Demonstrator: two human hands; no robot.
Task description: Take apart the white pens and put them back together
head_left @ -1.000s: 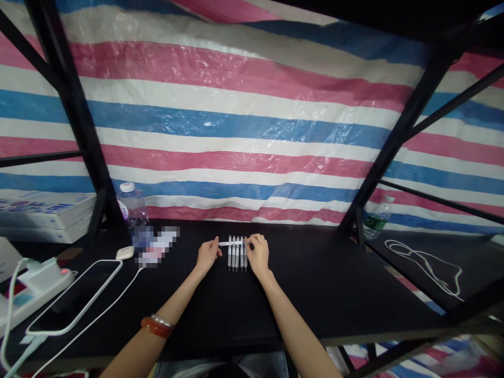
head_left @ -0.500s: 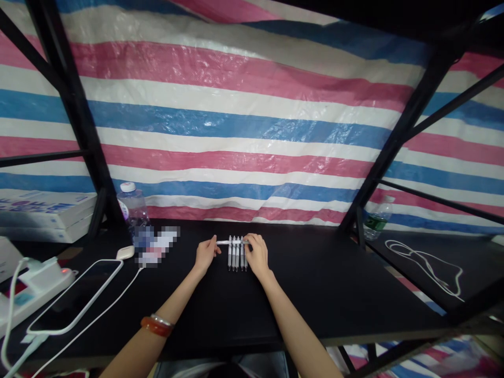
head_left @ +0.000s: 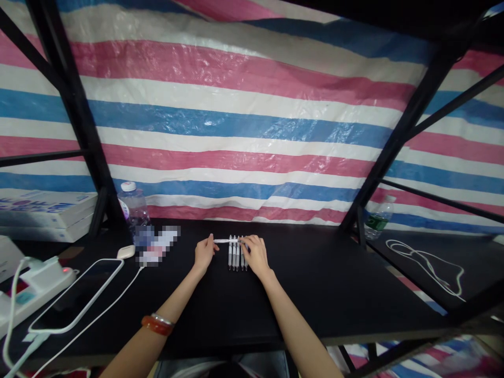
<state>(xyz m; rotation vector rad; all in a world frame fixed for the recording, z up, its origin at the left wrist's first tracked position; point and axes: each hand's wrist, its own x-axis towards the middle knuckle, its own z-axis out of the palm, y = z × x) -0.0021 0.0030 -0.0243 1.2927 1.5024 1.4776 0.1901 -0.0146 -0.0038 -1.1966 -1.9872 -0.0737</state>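
Note:
Several pens (head_left: 235, 258) lie side by side on the black tabletop (head_left: 311, 283), pointing toward me in a close row. Across their far ends runs one more pen (head_left: 225, 241), held sideways between both hands. My left hand (head_left: 203, 253) pinches its left end between thumb and fingers. My right hand (head_left: 256, 255) has its fingertips closed on the other end and partly covers the rightmost pens in the row. Whether the crosswise pen touches the row beneath cannot be made out.
At left are a phone (head_left: 79, 294) on a charging cable, a power strip (head_left: 43, 294), a white earbud case (head_left: 126, 252), a water bottle (head_left: 134, 207) and boxes (head_left: 51, 210). To the right, beyond a black post, stand a bottle (head_left: 378, 218) and a white cable (head_left: 429, 270).
The crosswise pen has shifted slightly left with my left hand. The fingers of my right hand have also moved a little left along it. The row of pens stays in place.

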